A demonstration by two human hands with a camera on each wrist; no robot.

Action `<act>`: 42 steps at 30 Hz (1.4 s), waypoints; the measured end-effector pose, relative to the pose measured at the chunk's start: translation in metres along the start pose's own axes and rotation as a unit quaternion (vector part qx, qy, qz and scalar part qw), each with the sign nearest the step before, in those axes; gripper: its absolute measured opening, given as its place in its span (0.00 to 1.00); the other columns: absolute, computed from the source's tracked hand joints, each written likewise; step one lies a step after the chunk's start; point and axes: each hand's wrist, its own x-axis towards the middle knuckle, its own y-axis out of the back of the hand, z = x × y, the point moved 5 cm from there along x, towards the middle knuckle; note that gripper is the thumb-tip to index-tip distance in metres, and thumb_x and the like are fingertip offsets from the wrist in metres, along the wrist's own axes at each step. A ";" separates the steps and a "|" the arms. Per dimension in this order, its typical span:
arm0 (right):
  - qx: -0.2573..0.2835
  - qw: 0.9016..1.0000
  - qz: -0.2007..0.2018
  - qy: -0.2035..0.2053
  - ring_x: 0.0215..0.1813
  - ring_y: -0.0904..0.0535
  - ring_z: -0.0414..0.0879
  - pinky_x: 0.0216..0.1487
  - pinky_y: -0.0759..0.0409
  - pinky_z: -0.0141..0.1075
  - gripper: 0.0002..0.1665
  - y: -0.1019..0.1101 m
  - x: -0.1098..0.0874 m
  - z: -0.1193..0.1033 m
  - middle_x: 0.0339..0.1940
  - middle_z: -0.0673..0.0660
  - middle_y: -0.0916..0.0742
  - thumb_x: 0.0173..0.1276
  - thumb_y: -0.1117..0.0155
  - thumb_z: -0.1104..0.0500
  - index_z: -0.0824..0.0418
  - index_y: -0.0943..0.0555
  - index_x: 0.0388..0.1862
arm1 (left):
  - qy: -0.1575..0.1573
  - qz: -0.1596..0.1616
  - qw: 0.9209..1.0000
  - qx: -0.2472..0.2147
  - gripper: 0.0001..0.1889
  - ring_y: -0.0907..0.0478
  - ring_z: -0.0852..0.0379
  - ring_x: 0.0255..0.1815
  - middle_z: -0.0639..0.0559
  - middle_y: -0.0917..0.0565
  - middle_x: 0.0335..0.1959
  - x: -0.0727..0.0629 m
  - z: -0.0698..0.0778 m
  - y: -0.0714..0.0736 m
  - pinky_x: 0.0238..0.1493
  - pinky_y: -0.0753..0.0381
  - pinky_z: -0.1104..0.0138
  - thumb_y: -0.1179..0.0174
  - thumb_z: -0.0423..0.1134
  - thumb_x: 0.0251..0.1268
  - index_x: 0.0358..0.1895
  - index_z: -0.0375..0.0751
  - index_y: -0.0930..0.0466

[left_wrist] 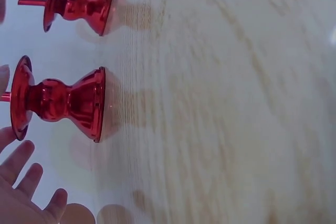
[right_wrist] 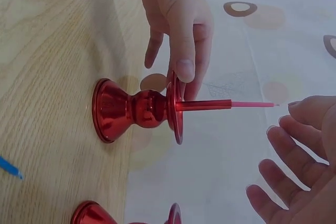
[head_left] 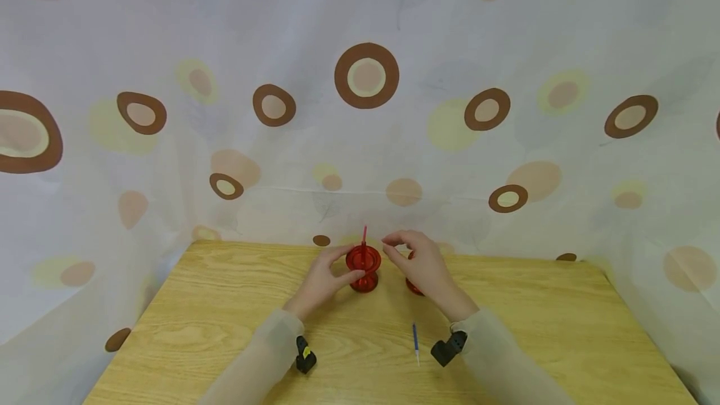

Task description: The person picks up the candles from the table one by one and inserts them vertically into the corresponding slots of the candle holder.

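A shiny red candle holder [head_left: 364,282] stands upright on the table, its thin stem rising from a round dish. In that stem stands a slim pink candle [right_wrist: 254,104]. My left hand [head_left: 322,279] holds the dish by its rim, thumb at the near side and fingers at the far side. Close to the candle's tip, my right hand [head_left: 423,266] has thumb and forefinger near each other, with nothing between them. A second red candle holder [left_wrist: 79,6] stands to the right, partly hidden behind the right hand in the head view.
A blue candle [head_left: 415,337] with a white end lies on the wooden table [head_left: 225,330], nearer to me, between my forearms. Behind the table hangs a pale curtain [head_left: 315,155] with brown and yellow spots. A small black camera sits on each wrist.
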 end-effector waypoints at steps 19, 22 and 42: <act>-0.011 1.000 0.013 0.000 0.57 0.18 0.55 0.58 0.19 0.53 0.10 0.032 -0.030 0.012 0.51 0.54 0.10 0.74 0.31 0.60 0.59 0.12 0.52 | -0.003 0.026 1.000 0.009 0.29 0.30 0.42 0.72 0.46 0.20 0.68 -0.012 0.013 0.002 0.73 0.33 0.42 0.28 0.48 0.68 0.69 0.44 0.20; -0.014 1.000 0.011 -0.006 0.58 0.19 0.54 0.59 0.20 0.55 0.10 0.037 -0.035 0.014 0.51 0.53 0.10 0.74 0.31 0.59 0.59 0.12 0.52 | -0.001 0.036 0.999 0.006 0.28 0.29 0.43 0.72 0.47 0.20 0.67 -0.015 0.016 0.004 0.73 0.32 0.43 0.29 0.47 0.68 0.69 0.42 0.20; -0.042 0.999 0.019 -0.008 0.59 0.19 0.56 0.60 0.21 0.58 0.10 0.061 -0.060 0.029 0.49 0.53 0.10 0.74 0.30 0.60 0.59 0.12 0.51 | 0.009 0.055 0.998 0.009 0.24 0.23 0.38 0.61 0.45 0.16 0.56 -0.036 0.029 0.001 0.64 0.26 0.38 0.30 0.49 0.69 0.61 0.38 0.16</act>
